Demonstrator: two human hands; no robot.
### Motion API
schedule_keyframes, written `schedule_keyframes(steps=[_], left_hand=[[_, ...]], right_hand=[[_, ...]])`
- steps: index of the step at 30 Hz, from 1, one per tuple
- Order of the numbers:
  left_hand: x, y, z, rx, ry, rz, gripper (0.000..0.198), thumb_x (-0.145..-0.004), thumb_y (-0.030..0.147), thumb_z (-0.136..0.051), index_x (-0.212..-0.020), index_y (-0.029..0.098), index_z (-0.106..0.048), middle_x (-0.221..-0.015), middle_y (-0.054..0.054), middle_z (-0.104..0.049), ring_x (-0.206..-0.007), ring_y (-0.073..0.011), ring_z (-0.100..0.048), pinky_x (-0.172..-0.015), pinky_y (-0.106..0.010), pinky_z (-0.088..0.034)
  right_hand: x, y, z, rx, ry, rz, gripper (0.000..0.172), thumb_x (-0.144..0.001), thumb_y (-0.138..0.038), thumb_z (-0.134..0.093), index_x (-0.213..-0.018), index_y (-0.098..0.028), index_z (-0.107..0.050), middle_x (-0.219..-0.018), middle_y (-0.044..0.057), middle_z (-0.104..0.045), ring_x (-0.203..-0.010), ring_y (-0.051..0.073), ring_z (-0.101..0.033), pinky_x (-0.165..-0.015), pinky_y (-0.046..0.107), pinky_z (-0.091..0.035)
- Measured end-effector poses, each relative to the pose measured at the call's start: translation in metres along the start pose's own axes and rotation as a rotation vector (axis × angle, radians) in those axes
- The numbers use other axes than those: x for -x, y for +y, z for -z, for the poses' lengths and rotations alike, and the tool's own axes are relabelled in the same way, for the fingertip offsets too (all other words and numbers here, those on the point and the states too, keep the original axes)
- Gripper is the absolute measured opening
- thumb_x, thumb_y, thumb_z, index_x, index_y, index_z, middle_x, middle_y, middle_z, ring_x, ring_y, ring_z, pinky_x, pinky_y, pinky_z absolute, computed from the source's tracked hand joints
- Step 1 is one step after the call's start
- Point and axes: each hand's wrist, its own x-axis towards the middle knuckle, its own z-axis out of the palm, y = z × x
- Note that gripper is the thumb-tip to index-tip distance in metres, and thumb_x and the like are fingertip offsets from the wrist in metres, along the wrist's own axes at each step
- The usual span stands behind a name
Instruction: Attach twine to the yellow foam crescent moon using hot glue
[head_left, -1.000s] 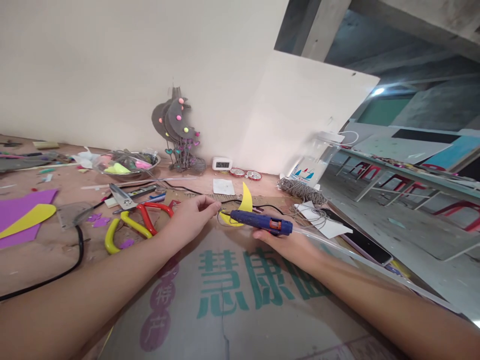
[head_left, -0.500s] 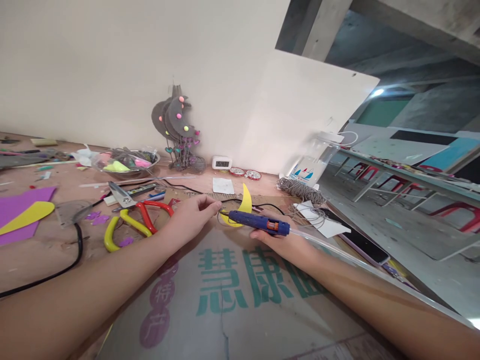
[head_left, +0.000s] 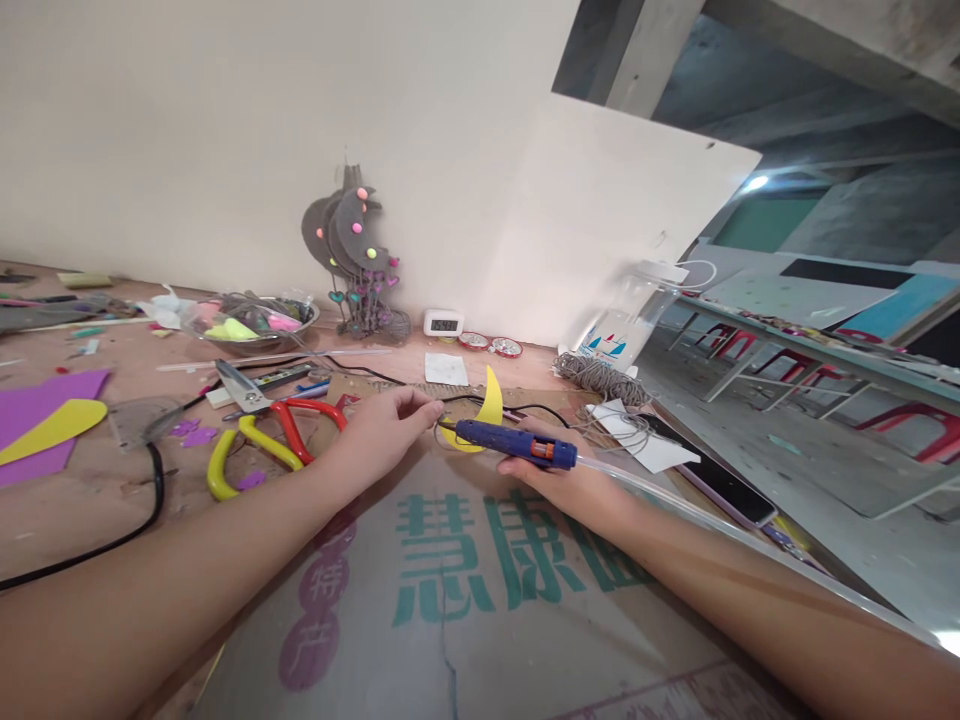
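Glue gun (head_left: 491, 438): slim, blue (orange inside) | right grip (head_left: 562, 480): holding it | left grip (head_left: 384, 430): unclear

Single view from the head, forward and down over the hands (head_left: 388, 428), pale panel (head_left: 225, 130) beyond.

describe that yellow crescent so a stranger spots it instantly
Near the far edge of the greyish cardboard sheet printed with green characters, find the blue glue gun in the right hand. Just beyond it, partly hidden, is the thin yellow crescent. Unlike the yellow leaf-shaped piece on the purple sheet at far left, it curves to a sharp tip.
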Motion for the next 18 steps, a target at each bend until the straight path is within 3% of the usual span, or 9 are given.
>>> schedule_keyframes(steps=[18], left_hand=[[0.0004, -0.0013, -0.0001, -0.005, 0.004, -0.012, 0.028, -0.073, 0.045, -0.051, -0.07, 0.018, -0.059, -0.068, 0.002, -0.06, -0.064, -0.0141, -0.051, -0.059, -0.023, -0.035]], right_hand=[[-0.0003, -0.0009, 0.0001, 0.039, -0.004, -0.015, 0.031, -0.073, -0.042, -0.06, -0.097, -0.023, -0.061, -0.08, 0.0, -0.062, -0.069, 0.015, -0.055, -0.065, 0.024, -0.041]])
